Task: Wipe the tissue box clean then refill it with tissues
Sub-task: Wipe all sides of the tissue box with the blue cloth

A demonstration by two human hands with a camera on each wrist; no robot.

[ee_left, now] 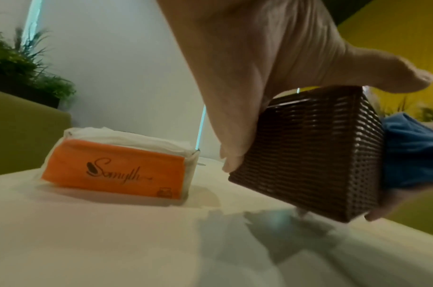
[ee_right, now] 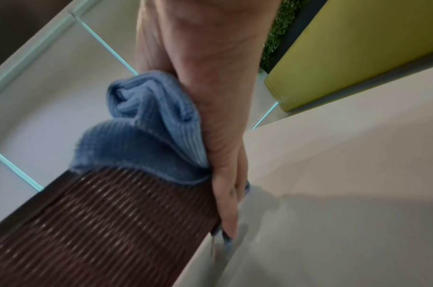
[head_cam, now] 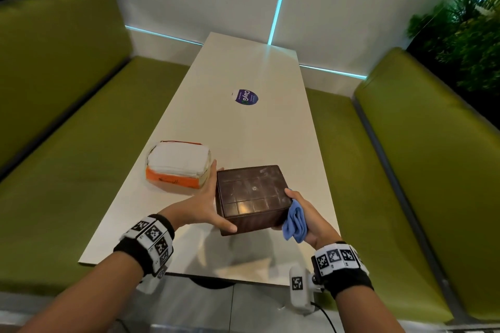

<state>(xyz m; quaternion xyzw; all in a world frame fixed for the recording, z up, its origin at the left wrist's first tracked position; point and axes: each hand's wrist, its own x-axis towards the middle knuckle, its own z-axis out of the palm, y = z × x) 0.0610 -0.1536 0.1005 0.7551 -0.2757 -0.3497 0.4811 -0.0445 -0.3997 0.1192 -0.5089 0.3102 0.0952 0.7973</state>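
Note:
A brown woven tissue box is held tilted just above the white table. Its smooth gridded face is turned up and shows pale smears. My left hand grips the box's left side, fingers along that side and thumb along the near face. My right hand holds a bunched blue cloth against the box's right side. The cloth sits between palm and box. An orange pack of white tissues lies on the table left of the box.
A round blue sticker lies on the table's middle. Green padded benches run along the left and right. The table's far end meets a white wall with lit strips. Plants stand behind the right bench.

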